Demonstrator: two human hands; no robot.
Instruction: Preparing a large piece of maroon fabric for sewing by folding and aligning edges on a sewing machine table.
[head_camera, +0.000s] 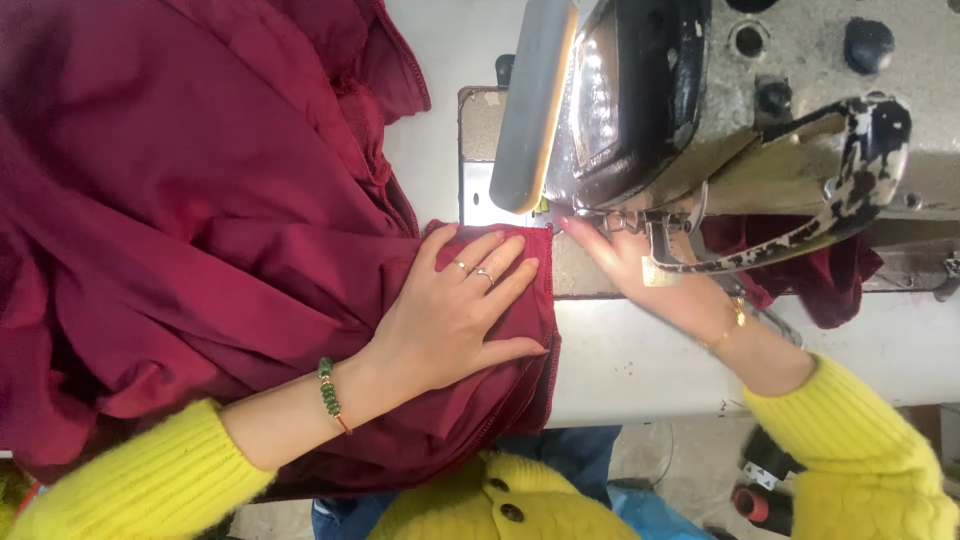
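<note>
My left hand (455, 310) lies flat, fingers spread, on a folded edge of dark red fabric (200, 230) next to the sewing machine's needle area. It wears two rings and a green bead bracelet. My right hand (650, 275) reaches under the head of the grey sewing machine (760, 110), fingertips near the presser foot (610, 220); the machine's metal parts cover part of it. More red fabric (830, 280) shows behind the machine. Both sleeves are yellow knit.
The white machine table (640, 360) runs under the fabric, its front edge close to my body. The machine's lamp (535, 100) glows above the needle plate. A dark object with a red part (765, 490) stands on the floor at lower right.
</note>
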